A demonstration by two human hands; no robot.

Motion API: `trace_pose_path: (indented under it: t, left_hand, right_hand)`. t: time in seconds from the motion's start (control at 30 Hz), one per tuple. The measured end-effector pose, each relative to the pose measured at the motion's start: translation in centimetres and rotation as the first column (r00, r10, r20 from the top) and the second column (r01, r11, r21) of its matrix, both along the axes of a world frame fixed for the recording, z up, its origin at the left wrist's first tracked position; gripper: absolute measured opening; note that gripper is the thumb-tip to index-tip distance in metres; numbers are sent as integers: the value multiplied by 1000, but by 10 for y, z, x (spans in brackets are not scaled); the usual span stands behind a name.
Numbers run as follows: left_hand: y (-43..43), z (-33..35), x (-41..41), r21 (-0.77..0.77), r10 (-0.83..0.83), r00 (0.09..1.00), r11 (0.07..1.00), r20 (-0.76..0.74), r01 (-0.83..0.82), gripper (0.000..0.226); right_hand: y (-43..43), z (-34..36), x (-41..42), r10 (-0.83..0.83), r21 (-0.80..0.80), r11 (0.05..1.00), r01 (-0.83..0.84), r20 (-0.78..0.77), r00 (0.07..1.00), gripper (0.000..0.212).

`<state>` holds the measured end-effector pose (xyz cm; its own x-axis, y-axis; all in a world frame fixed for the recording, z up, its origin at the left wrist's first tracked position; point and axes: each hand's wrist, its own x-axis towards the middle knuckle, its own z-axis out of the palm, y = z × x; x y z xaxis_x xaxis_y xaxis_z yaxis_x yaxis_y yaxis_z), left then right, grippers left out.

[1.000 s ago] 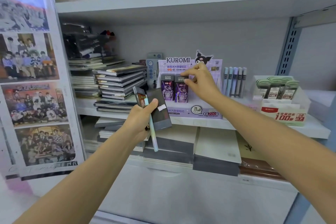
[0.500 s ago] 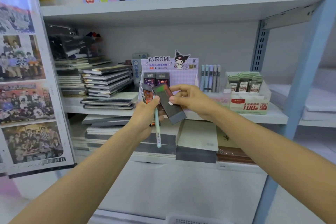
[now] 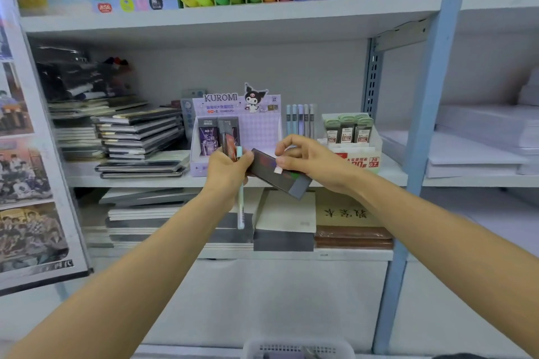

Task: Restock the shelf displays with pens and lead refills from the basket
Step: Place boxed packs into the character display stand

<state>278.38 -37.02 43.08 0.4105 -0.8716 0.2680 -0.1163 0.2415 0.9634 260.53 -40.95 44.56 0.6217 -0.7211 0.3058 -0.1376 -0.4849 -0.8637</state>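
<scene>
1. Your left hand (image 3: 226, 173) is curling tight in front of the middle shelf (image 3: 145, 181). It is gripping a slim pale-mint pen (image 3: 241, 210) that hangs tip-down below the fist, and a flat reddish refill pack (image 3: 229, 145) that pokes up above it. Its thumb is lying on the near end of a dark refill box (image 3: 280, 176).
2. Your right hand (image 3: 316, 162) is pinching that same box at its upper edge, thumb and forefinger closing by a small white tag (image 3: 278, 169), the other fingers arching loosely above.
3. The box is hanging tilted in the air between both hands: a smooth, flat rectangle, grey end pointing down to the right.
4. Just behind, the lilac cardboard Kuromi display (image 3: 262, 131) is standing on the shelf, with two tall glossy packs (image 3: 207, 137) in its left side.
5. To its right, slender pastel pens (image 3: 300, 119) are standing upright, then a white carton (image 3: 361, 154) of green-capped lead cases (image 3: 354, 128).
6. The white perforated plastic basket (image 3: 297, 348) is peeking in at the bottom edge.
</scene>
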Motion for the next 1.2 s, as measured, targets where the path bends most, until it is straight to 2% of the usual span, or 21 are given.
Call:
trace_pose_path:
  t: [0.07,0.13,0.2,0.27,0.33,0.43,0.53,0.63,0.73,0.77,0.87,0.93,1.0,1.13,1.2]
  left_hand:
    - [-4,0,0,10,67,998,998,-19,-67,13]
    - [-7,1,2,31,120,992,992,-32,-119,16]
    - [-7,2,4,64,133,990,990,-49,-130,15]
    - [-5,3,4,107,93,990,991,-107,-81,14]
    - [-1,2,3,160,-10,990,987,-144,33,19]
    - [3,-2,-4,191,-192,976,959,-104,209,32]
    - [7,-7,-13,161,-360,928,914,-95,371,34]
    - [7,-12,-25,127,-451,886,878,-109,462,34]
    - [2,-15,-35,84,-466,869,871,-167,483,32]
    - [1,-15,-37,75,-457,874,878,-165,473,32]
    - [-6,-15,-44,79,-422,897,897,-133,434,32]
    - [-13,-15,-52,89,-416,900,899,-132,428,30]
    - [-21,-15,-62,77,-409,904,905,-125,419,27]
    - [-40,-8,-78,14,-367,911,926,-191,376,21]
    - [-48,-6,-82,2,-363,914,929,-182,369,21]
  right_hand:
    - [1,-2,-9,59,9,998,-58,-50,997,22]
    - [2,-4,-19,125,-23,991,-131,-179,976,43]
    - [3,-7,-25,151,-70,983,-168,-202,968,51]
    - [2,-8,-30,94,-132,985,-107,-104,990,38]
    - [2,-4,-33,10,-169,986,4,79,997,23]
    - [1,5,-33,-84,-176,973,151,338,938,12]
    - [1,14,-28,-260,-274,876,397,426,867,5]
    - [-4,20,-25,-411,-274,771,576,477,777,13]
    - [-12,22,-29,-499,-259,728,635,434,750,18]
    - [-15,21,-33,-504,-248,740,625,409,760,18]
    - [-24,20,-53,-402,-141,879,455,294,867,10]
    - [-30,20,-69,-342,-104,924,368,201,918,12]
    - [-36,24,-86,-362,-130,910,394,215,907,11]
    - [-51,37,-116,-475,-165,813,559,368,799,8]
    - [-60,40,-126,-514,-172,784,596,357,780,8]
